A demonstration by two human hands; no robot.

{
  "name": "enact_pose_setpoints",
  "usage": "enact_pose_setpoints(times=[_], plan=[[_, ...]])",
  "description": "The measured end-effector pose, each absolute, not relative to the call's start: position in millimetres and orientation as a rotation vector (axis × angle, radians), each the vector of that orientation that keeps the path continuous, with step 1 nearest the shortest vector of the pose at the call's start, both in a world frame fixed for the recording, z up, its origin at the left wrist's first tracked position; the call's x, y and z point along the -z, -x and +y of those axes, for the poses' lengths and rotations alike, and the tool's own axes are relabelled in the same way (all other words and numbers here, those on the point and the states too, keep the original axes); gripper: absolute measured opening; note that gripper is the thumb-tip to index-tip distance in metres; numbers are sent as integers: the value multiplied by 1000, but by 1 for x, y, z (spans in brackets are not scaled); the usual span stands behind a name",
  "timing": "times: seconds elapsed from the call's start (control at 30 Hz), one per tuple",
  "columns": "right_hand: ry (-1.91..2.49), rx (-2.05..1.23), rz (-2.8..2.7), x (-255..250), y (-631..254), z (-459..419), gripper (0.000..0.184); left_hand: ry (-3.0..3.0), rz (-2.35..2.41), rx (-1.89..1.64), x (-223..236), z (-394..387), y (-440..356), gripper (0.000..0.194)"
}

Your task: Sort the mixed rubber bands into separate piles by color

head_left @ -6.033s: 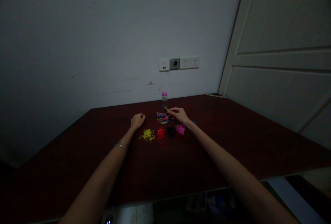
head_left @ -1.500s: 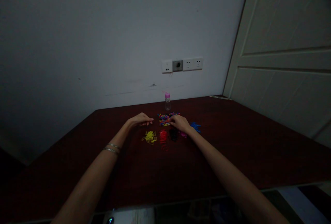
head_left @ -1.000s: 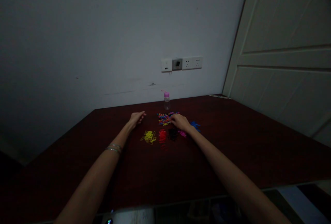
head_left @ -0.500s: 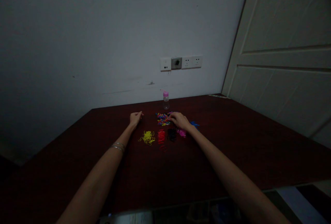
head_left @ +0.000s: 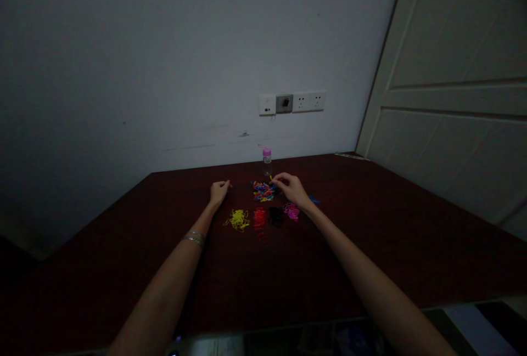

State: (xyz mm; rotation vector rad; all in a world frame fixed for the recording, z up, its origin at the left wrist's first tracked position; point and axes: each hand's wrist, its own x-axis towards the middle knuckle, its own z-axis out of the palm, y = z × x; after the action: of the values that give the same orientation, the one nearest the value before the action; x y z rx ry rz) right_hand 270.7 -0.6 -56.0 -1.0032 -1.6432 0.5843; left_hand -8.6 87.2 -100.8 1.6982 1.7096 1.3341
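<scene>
My right hand [head_left: 289, 185] is raised just over the right side of a mixed-colour pile of rubber bands [head_left: 263, 191], its thumb and forefinger pinched on a yellow rubber band [head_left: 271, 178]. My left hand [head_left: 219, 191] rests on the table left of that pile, fingers curled closed; what they hold, if anything, is hidden. Sorted rubber bands lie nearer me in a row: a yellow heap [head_left: 239, 220], a red heap [head_left: 259, 219], a black heap [head_left: 275, 216] and a pink heap [head_left: 291, 212]. Blue bands [head_left: 313, 199] show partly behind my right wrist.
A clear bottle with a pink cap [head_left: 267, 161] stands behind the mixed pile, near the wall. Wall sockets [head_left: 308, 102] are above the dark red table [head_left: 247, 279]. A pale panelled door [head_left: 448, 142] is on the right.
My right hand has lifted from the mixed pile, and a yellow rubber band now shows at its fingertips. My left hand stays closed at the left. The view has shifted slightly.
</scene>
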Motion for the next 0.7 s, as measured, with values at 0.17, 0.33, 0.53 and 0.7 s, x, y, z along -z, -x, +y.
enact_pose_setpoints(times=[0.17, 0.33, 0.53, 0.7], plan=[[959, -531, -1767, 55, -256, -13, 18, -1674, 1736, -1324, 96, 81, 6, 34], [928, -399, -2137, 58, -230, -37, 11, -1665, 1726, -1328, 92, 77, 4, 33], [865, -229, -2447, 62, -205, -58, 12, -1694, 1739, -1329, 93, 78, 5, 32], [883, -187, -2501, 63, -200, -62, 12, -1758, 1758, -1308, 96, 81, 8, 34]])
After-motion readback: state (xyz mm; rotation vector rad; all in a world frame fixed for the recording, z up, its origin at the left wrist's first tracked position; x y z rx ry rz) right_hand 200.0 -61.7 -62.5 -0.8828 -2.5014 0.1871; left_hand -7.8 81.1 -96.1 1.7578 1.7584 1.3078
